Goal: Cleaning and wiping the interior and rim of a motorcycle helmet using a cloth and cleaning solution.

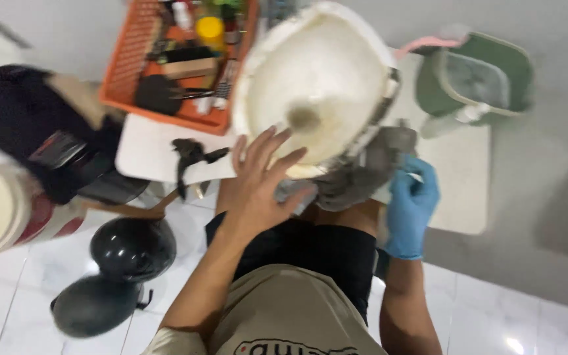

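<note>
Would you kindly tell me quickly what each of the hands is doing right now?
Left hand: bare, open, fingers spread against the rim of the white basin.
Right hand: blue-gloved, closed on a grey cloth.

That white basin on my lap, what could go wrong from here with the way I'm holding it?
The white basin is tilted, half on the knees and half on the low white table; the bare left hand lies open on its rim, so it might slide off. The gloved right hand presses a grey rag underneath, out of clear sight. The orange basket crowds the basin and could get knocked.
</note>
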